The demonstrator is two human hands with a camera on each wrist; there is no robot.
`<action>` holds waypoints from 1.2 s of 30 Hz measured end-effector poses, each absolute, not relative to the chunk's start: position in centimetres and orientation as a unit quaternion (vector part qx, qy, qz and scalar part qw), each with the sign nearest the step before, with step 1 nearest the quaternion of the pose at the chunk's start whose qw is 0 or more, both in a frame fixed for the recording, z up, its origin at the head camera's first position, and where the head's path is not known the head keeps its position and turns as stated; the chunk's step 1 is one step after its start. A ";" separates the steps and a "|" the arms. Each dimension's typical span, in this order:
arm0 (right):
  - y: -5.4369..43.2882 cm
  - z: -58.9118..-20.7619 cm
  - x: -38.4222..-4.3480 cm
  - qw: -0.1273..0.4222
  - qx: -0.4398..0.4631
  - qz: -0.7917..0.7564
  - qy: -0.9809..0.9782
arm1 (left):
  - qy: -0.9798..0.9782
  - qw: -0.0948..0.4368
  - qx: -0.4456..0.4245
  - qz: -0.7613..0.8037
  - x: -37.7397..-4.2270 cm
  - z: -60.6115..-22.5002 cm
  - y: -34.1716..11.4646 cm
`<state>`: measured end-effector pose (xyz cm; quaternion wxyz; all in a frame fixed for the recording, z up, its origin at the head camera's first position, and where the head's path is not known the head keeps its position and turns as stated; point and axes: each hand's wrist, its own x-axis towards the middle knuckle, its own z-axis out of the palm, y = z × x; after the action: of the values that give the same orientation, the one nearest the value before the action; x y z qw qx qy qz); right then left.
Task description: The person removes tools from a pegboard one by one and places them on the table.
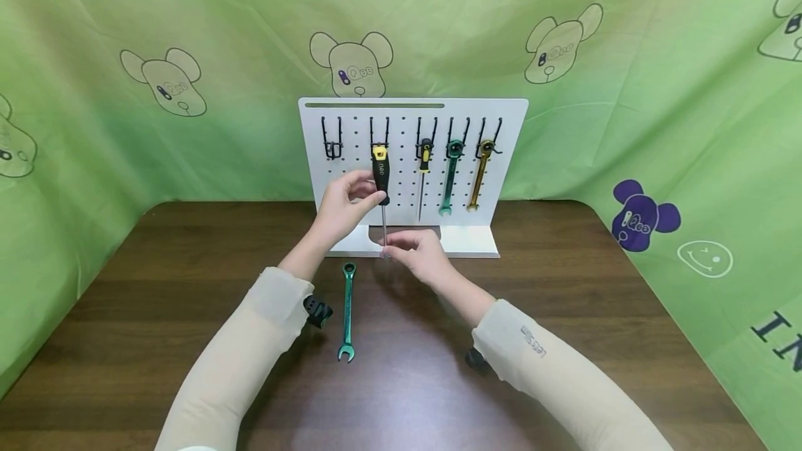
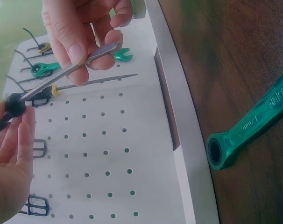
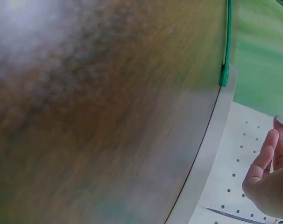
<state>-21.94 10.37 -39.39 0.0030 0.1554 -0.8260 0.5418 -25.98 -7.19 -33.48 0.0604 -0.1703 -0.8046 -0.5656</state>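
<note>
The driver (image 1: 381, 176) is up in front of the white pegboard (image 1: 401, 216), nr vertical, handle at top, tip down by the board's base; its top end overlaps the second hook from L (image 1: 379, 133) in the head view, can't tell if it touches. Handle is blk w/ a bright yellow end cap, a hole thru the cap, pale lettering running down the side; narrows to a blk collar, then a long thin shaft, silvery & shiny. L wrist view shows the shaft slantwise, straight & bare, w/ what looks like a flat, squared tip. L hand (image 1: 347, 202) pinches the low part of the handle, thumb on the front, fingers behind. R hand (image 1: 420, 252) pinches the shaft nr the tip btwn thumb & fingertips; R wrist view only catches a bit of metal there. On the brown table (image 1: 564, 312) a green wrench (image 1: 347, 312) lies nr the L forearm, ring end twd the board, forked end twd the person. Also hung on the board, R of the held one: a thinner blk/yellow driver, shaft down (image 1: 425, 156), then a green ratchet wrench (image 1: 450, 176), then a gold one (image 1: 479, 176). Bkgd is a green cloth (image 1: 438, 33) w/ printed bear heads
</note>
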 end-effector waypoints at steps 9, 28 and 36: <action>10.7 -39.1 -21.2 0.011 0.174 0.534 -0.827 | -0.809 0.058 -0.183 -0.556 -25.2 -33.1 -7.2; 10.9 -38.9 -19.0 -0.032 0.221 0.559 -0.799 | -0.784 0.037 -0.209 -0.584 -23.6 -32.8 -7.9; 10.9 -38.6 -18.1 -0.047 0.229 0.551 -0.801 | -0.773 0.030 -0.215 -0.596 -23.2 -32.3 -8.2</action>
<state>-18.12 10.94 -38.59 -0.0466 0.2290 -0.8009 0.5513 -23.19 -8.24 -32.32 0.0297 -0.2150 -0.7733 -0.5957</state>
